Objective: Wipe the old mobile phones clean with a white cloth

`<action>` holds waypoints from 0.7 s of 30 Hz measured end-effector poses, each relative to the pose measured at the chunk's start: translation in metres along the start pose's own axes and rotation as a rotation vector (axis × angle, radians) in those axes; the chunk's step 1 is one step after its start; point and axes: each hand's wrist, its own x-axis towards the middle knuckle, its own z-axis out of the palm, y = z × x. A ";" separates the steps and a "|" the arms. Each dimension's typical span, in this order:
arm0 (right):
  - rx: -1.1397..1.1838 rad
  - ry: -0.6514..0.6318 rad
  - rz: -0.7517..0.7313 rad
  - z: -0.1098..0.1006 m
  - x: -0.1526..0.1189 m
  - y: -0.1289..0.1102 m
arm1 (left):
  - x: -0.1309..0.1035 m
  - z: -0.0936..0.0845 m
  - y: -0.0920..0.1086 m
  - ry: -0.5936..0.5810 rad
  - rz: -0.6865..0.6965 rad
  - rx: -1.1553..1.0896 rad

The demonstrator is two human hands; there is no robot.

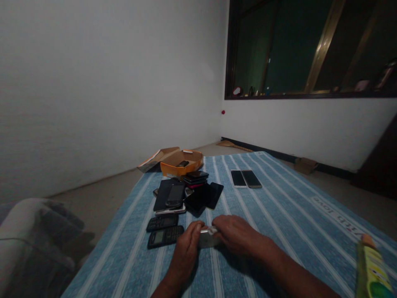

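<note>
Between my hands, low over the striped cloth, is a silver phone (207,240), its far and right parts hidden by my fingers. My left hand (187,245) is closed around its left side, thumb along the near edge. From the right, my right hand (235,233) curls over the phone, fingers bent together. At those fingertips shows a small crumpled white piece (212,230), perhaps tissue or cloth. Two black keypad phones, a nearer one (165,237) and a farther one (162,222), lie just left of my left hand.
Beyond lie a heap of dark phones (198,198) and an orange open box (181,169). Two smartphones (246,179) rest side by side farther right. A yellow-green tube (376,269) is at the right edge. The blue striped cloth (279,207) covers the surface.
</note>
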 end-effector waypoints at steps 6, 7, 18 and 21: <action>0.039 0.027 -0.060 0.008 0.024 -0.015 | 0.002 -0.001 -0.004 0.001 0.025 -0.014; 0.033 0.024 -0.059 0.008 0.023 -0.014 | 0.002 -0.001 -0.003 0.001 0.026 -0.008; -0.017 -0.006 0.073 -0.007 -0.010 0.007 | 0.000 -0.001 0.005 0.028 -0.005 0.038; 0.016 0.009 0.102 -0.009 -0.018 0.016 | -0.001 -0.001 0.009 0.030 -0.016 0.028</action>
